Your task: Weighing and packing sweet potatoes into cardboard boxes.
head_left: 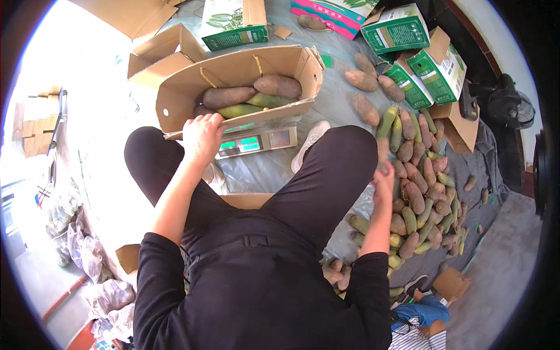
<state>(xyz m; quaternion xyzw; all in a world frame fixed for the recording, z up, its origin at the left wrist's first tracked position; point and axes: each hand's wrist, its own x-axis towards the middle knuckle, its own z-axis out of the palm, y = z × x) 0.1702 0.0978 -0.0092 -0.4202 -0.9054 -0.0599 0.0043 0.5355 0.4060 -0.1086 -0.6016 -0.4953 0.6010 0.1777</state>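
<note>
Between my knees, an open cardboard box (233, 63) with yellow cord handles stands on a digital scale (280, 139) with lit green displays. Several radishes lie in it, some brown with soil, such as a brown radish (229, 97), and some green, such as a green radish (239, 110). My left hand (202, 135) grips the box's near edge, its fingers curled over the rim. Beside my right knee, my right hand (382, 179) is closed on the lower end of a reddish-brown radish (382, 150), held upright and smeared by motion, at the edge of a large radish pile (415, 198).
Loose brown radishes (361, 81) lie beyond the pile. Green-and-white cartons (441, 67) and a black fan (511, 104) stand at the right. A smaller open box (166, 55) is behind the filled one. Another person's jeans (430, 310) show at lower right. Plastic bags (87, 245) lie at left.
</note>
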